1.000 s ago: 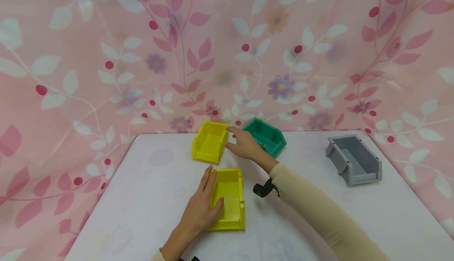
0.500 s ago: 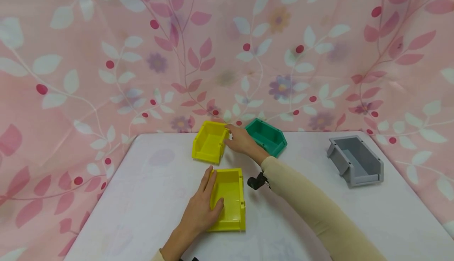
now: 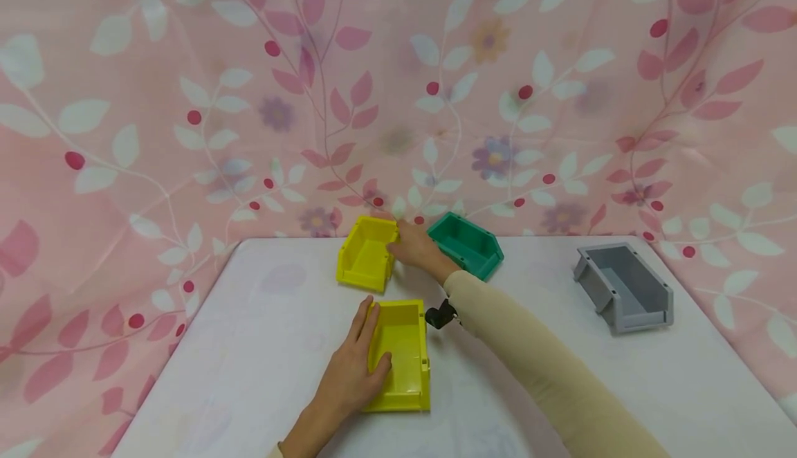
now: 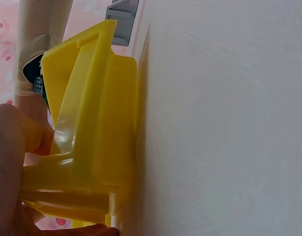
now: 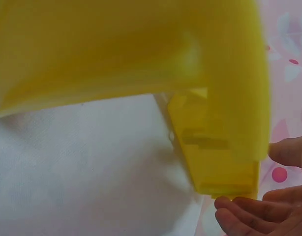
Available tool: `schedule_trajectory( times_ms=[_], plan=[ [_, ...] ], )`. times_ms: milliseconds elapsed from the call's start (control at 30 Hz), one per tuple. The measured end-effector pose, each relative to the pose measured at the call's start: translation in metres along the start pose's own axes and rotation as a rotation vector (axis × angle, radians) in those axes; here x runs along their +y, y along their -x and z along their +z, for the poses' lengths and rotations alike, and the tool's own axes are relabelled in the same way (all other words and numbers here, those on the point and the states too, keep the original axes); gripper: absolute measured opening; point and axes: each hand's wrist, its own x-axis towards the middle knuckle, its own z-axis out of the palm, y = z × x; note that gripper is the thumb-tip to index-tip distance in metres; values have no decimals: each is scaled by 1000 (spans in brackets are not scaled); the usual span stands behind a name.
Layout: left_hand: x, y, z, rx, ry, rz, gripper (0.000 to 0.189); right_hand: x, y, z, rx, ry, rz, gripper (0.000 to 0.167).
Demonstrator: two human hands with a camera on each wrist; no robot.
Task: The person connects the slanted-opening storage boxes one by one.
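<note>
A yellow storage bin (image 3: 407, 358) lies near the front of the table, its hollow facing up. My left hand (image 3: 345, 378) holds it by the left wall, thumb inside and fingers along the outside. Farther back is a second yellow bin (image 3: 361, 254), angled slightly. My right hand (image 3: 420, 247) grips that bin at its right rear corner; the thumb lies over the side wall, and the fingers are mostly hidden behind it in the head view. In the right wrist view, the fingertips (image 5: 225, 204) meet the end of the far bin (image 5: 215, 167), while the near bin fills the top.
A green bin (image 3: 470, 243) sits just right of my right hand, by the back edge. Toward the right side of the white table (image 3: 249, 347) stands a grey bin (image 3: 625, 288). A pink floral cloth (image 3: 398, 98) hangs behind the table.
My right hand has shifted a little left, and its thumb now overlaps the far yellow bin's side wall. The left hand and both yellow bins have stayed in place.
</note>
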Motion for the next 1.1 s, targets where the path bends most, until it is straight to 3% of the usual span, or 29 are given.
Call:
schedule_trajectory(
  times_ms=[200,433,633,833,1100],
  plan=[
    [1,1,0,5,7,1,80,2,-1,3,13,-20,30,51],
    [3,0,2,1,16,-12,81,6,-2,4,-43,-64,59,51],
    [5,0,3,-15,9,-38,81,14,-8,8,-115,-205,119,40],
    [5,0,3,-8,2,-26,81,16,-10,9,-90,-345,140,27],
    [3,0,0,-7,-1,-37,80,12,-10,9,-84,-313,163,34]
  ],
)
